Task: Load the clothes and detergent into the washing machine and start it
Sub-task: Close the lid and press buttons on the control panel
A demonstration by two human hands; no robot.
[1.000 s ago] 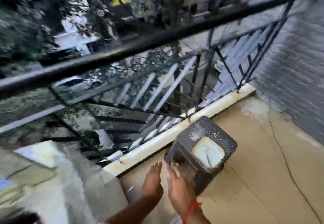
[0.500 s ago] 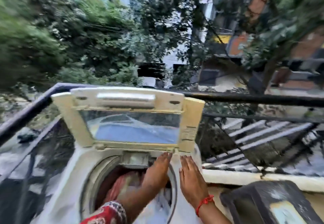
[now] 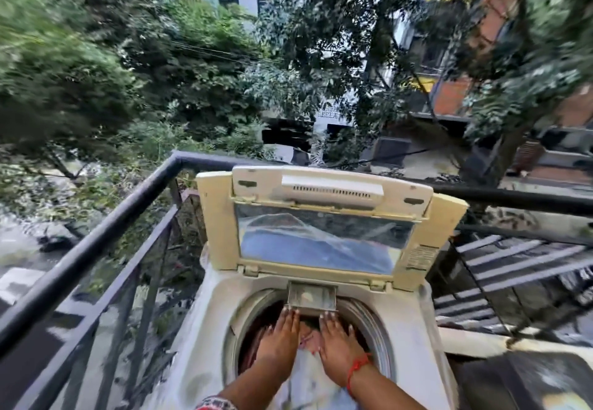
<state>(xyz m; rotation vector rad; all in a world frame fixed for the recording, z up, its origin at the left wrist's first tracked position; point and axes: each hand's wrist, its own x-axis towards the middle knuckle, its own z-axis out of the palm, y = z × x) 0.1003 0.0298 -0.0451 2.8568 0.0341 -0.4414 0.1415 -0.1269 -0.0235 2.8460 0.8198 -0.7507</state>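
Observation:
A yellowed top-loading washing machine (image 3: 211, 329) stands on a balcony with its glass lid (image 3: 321, 236) raised upright. Clothes (image 3: 308, 339) in red, pink and white fill the round drum. A small detergent drawer (image 3: 311, 297) juts out at the drum's far rim. My left hand (image 3: 280, 337) and my right hand (image 3: 337, 342) reach side by side over the drum, palms down, fingers stretched flat toward the drawer, fingertips just under its front edge. Neither hand holds anything. A red thread circles my right wrist.
A black metal railing (image 3: 96, 233) runs close along the machine's left and behind it. A dark stool (image 3: 529, 380) sits at the lower right, beside a pale parapet ledge (image 3: 475, 340). Trees and buildings lie beyond the railing.
The view swung from the stool on the floor up to the machine. Both hands moved from beside the stool to over the drum, then forward to the drawer.

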